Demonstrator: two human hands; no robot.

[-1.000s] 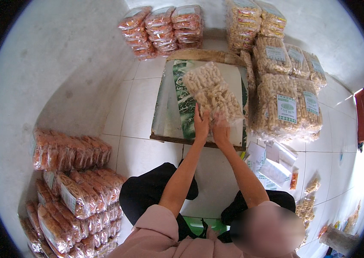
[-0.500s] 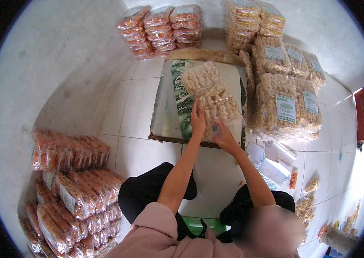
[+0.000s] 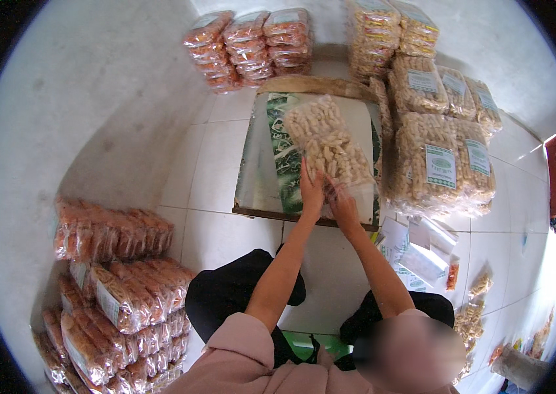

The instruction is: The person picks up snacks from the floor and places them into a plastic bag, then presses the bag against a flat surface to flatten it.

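- From my remote seat I look down through the head camera at a low board (image 3: 261, 177), a flat rectangle serving as a bench, covered in a glossy white sheet with a green leafy stripe; its near edge shows bare wood.
- On the board, toward its 1 o'clock corner, lies a clear plastic bag of pale snacks (image 3: 326, 140), lumpy and knobbly, packed with short beige curls and tilted so its length runs from 11 o'clock to 5 o'clock.
- My left hand (image 3: 311, 188) rests on the near end of the bag, fingers pressed together and lying flat against the crinkled film.
- My right hand (image 3: 342, 199) sits just beside it at the bag's near corner; its fingers curl on the loose plastic, but I cannot tell whether they pinch it.
- Both bare forearms rise from pink sleeves at 6 o'clock.
- At 3 o'clock of the board, touching its edge, stands a heap of labelled bags (image 3: 442, 157), the same beige snacks with green and white rectangular labels.
- At 12 o'clock, against the rough grey wall, lie stacked orange snack bags (image 3: 248, 46), shiny and ridged.
- At 8 o'clock, more orange-tinted bags (image 3: 117, 276) are piled in rows on the white tiled floor (image 3: 219, 171).
- At 4 o'clock, flat empty plastic bags and loose labels (image 3: 422, 253) lie scattered on the tiles.
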